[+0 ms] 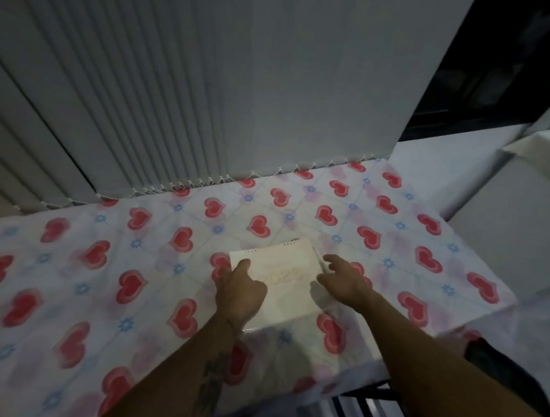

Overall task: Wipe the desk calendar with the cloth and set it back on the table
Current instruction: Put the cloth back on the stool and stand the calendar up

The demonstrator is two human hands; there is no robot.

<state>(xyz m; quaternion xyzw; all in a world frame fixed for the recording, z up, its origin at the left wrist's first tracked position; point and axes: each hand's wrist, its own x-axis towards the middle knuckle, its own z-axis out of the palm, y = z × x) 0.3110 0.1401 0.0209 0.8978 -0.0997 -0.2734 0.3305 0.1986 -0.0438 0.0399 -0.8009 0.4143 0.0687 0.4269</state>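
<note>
My left hand (240, 288) grips the desk calendar's (283, 271) left edge; my right hand (343, 279) hovers open, near the heart-print tablecloth's (107, 264) front edge.

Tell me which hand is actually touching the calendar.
The left hand: its fingers rest on the left edge of the desk calendar. The right hand hovers open near the right edge, contact unclear.

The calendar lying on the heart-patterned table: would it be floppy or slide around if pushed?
The calendar looks thin and flat, so probably light and somewhat bendy. The tablecloth looks glossy, so it may slide easily. The left hand rests on its left edge, likely steadying it; the right hand hovers open beside it.
</note>
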